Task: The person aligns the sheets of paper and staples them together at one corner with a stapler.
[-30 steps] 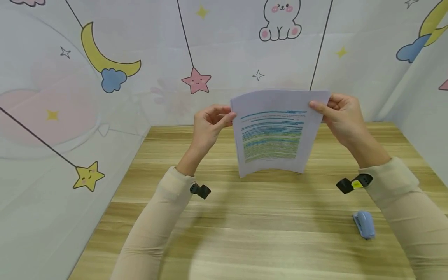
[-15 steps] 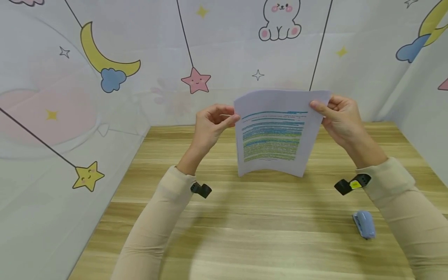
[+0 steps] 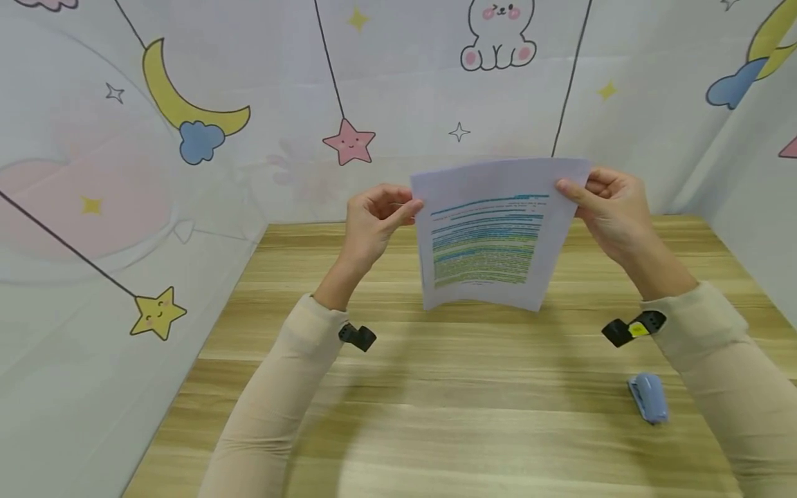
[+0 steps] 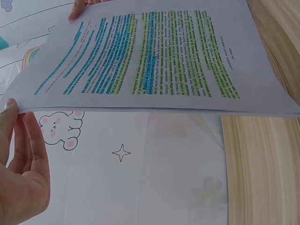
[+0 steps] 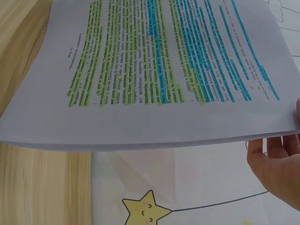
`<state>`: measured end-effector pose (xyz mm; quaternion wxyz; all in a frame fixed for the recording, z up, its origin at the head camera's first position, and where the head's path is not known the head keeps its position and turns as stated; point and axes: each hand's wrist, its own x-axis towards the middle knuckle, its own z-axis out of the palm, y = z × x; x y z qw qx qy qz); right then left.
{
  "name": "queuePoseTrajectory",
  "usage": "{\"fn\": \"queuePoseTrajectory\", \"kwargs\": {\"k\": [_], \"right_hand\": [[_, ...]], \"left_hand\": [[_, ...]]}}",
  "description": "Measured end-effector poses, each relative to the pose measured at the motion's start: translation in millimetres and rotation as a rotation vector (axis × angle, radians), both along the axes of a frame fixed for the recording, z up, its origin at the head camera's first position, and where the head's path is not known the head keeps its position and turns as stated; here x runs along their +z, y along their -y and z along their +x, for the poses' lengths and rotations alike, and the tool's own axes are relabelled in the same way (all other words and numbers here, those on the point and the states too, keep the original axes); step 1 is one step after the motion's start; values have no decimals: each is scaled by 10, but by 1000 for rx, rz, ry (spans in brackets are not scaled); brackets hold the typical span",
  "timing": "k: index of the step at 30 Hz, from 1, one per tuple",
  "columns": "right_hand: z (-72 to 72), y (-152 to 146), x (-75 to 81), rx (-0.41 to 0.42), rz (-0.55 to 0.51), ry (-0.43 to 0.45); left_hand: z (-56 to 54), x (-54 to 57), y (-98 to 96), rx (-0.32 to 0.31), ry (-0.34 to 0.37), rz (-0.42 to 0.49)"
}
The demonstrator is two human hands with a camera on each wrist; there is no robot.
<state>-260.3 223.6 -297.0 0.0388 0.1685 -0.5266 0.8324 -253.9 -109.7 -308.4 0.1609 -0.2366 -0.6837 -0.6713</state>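
A stack of printed paper sheets (image 3: pixel 486 235) stands upright over the table, slightly bowed, its lower edge close to the wood. Blue and green highlighting covers much of the text, which appears upside down in the head view. My left hand (image 3: pixel 380 218) pinches the upper left edge between thumb and fingers. At the upper right corner, my right hand (image 3: pixel 613 207) grips the sheets, thumb on the front and fingers behind. The left wrist view shows the left thumb (image 4: pixel 9 115) at the paper's corner. Several layers show along the stack's edge (image 5: pixel 140 144) in the right wrist view.
A small blue stapler (image 3: pixel 649 398) lies on the wooden table (image 3: pixel 473 415) at the right, near the right forearm. Behind the table hangs a white cloth (image 3: pixel 398 83) printed with stars, moons and a bear. Dark wrist cameras (image 3: pixel 358 337) sit at both cuffs.
The upper left edge of the sheets shifts slightly right with my left hand, then back left. My right hand moves slightly rightward, and the paper's bowed top edge flattens.
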Motion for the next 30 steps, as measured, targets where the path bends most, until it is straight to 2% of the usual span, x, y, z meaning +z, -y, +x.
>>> {"fn": "queuePoseTrajectory", "kwargs": {"k": [3,8,11,30], "right_hand": [[5,-55,-26,10,12,-32],[-3,-155,-84,84,-27,-77],[-11,-190,-109,100,-28,-100],[-35,-178,-105,20,12,-121]], "left_hand": [[-7,-3,-1,1,-10,-8],[-9,-4,4,14,-25,-22],[-8,0,8,20,-37,-29],[3,43,20,11,-61,-76]]}}
